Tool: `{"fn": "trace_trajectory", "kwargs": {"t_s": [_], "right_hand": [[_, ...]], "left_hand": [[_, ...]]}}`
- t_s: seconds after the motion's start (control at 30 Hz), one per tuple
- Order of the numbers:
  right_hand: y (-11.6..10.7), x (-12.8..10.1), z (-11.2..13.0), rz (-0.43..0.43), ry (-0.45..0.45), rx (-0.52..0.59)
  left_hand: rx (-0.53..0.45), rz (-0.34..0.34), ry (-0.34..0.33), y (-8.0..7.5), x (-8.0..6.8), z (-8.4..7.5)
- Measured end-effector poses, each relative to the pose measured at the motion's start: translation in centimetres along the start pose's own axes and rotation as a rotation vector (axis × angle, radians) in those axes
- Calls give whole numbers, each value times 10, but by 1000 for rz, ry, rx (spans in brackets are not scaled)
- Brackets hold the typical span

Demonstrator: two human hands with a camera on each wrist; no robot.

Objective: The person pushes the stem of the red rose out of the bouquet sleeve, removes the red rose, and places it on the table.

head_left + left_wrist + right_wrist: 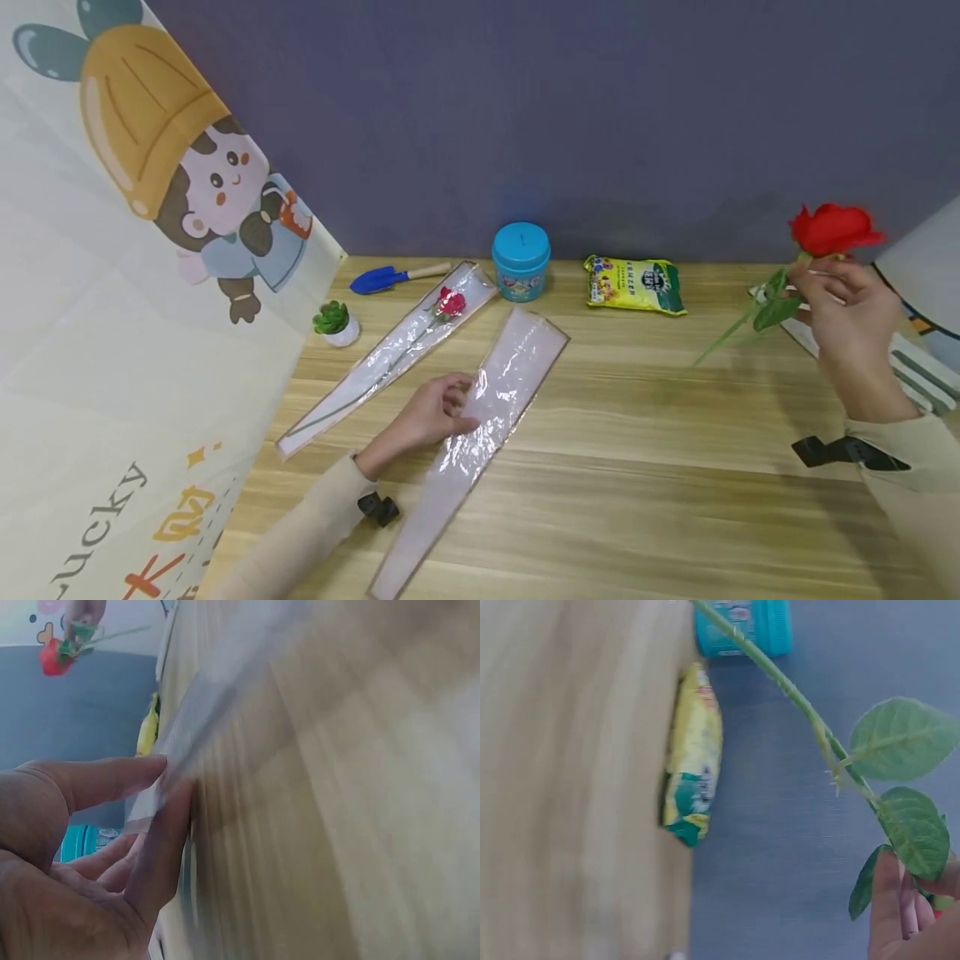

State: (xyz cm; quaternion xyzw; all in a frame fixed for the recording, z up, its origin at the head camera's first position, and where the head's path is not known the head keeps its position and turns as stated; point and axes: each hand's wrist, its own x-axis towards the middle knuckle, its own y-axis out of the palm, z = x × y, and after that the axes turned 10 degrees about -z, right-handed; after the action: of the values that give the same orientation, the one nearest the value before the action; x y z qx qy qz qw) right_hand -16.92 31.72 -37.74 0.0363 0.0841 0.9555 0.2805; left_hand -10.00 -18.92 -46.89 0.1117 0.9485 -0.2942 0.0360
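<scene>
My left hand (pixel 429 410) pinches the edge of a flat, clear flower sleeve (pixel 506 379) with a pale backing, lying slanted on the wooden table. In the left wrist view, the thumb and a finger stand on either side of the sleeve (pixel 202 720). At the far right, my right hand (pixel 858 321) holds a red rose (pixel 834 230) in the air just below its bloom. Its green stem (pixel 791 688) and leaves show in the right wrist view, the stem slanting away from the fingers. The bloom is mostly hidden there.
Left of my left hand lies a second sleeve (pixel 405 335) with a rose (pixel 451 302) inside. A blue trowel (pixel 378 279), potted succulent (pixel 341 327), blue jar (pixel 521 262) and yellow packet (pixel 633 285) line the back and left. A white striped item (pixel 918 371) lies under my right hand.
</scene>
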Motion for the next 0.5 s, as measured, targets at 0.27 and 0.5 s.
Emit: {"fn": "trace_trajectory", "kwargs": {"t_s": [0.27, 0.5], "right_hand": [[-9, -6, -27, 155, 84, -182], [-5, -13, -47, 265, 139, -326]], "left_hand": [[49, -41, 26, -6, 2, -6], [81, -60, 40, -8, 2, -8]]}}
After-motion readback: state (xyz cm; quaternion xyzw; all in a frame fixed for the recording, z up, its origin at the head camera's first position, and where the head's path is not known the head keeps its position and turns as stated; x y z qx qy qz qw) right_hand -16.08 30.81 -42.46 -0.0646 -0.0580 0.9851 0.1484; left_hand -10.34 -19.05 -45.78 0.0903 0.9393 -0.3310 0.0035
